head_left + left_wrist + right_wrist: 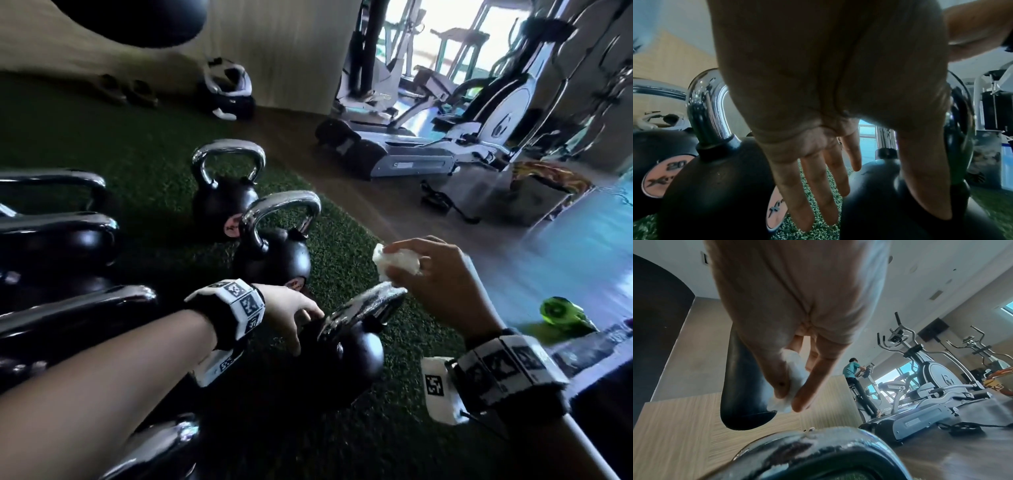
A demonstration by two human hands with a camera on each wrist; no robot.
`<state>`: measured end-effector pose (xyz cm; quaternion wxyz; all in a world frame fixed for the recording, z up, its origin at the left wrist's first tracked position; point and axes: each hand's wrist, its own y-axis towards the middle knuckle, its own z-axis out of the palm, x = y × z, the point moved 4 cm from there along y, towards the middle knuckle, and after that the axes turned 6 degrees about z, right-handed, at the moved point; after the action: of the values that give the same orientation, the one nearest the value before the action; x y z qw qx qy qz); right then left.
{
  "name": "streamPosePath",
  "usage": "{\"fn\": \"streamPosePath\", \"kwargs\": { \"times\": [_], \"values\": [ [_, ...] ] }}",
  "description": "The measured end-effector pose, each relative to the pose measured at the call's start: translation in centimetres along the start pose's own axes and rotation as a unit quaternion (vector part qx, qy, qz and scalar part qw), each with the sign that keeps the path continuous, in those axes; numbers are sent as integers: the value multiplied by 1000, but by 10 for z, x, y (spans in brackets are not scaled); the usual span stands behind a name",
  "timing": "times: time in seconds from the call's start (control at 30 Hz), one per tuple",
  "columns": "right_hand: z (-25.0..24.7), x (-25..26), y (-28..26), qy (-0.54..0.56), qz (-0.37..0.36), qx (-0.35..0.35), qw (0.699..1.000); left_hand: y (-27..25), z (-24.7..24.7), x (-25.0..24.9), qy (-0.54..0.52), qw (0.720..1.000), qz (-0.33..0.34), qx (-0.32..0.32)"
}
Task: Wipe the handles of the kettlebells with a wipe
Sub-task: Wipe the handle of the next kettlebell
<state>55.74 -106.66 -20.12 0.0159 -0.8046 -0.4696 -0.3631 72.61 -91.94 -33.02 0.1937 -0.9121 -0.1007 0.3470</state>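
Right hand (442,284) pinches the white wipe (397,262) between thumb and fingertips, just above the kettlebell's (349,346) chrome handle (363,306). Left hand (291,313) fingers straight, relaxed, resting on the kettlebell below.

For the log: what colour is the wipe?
White wipe; head view shows it best.

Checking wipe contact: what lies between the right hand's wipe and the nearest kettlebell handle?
Nothing: the head view shows bare air between wipe and handle.
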Motion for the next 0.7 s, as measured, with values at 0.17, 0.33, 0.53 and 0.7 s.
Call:
{"fn": "streamPosePath", "kwargs": {
  "times": [0.17, 0.33, 0.53, 0.7],
  "values": [
    [-3, -21, -15, 106, 2, -38, 994, 9, -1, -4, -15, 999, -34, -24],
    [3, -41, -14, 122, -11, -67, 990, 4, 1, -6, 3, 998, -56, -24],
    [6, -44, -17, 111, -106, -45, 987, 1, 14, -17, 7, 990, -94, -109],
    [29, -41, -21, 89, -207, -16, 974, 0, 36, -22, -15, 989, -117, -85]
  ]
}}
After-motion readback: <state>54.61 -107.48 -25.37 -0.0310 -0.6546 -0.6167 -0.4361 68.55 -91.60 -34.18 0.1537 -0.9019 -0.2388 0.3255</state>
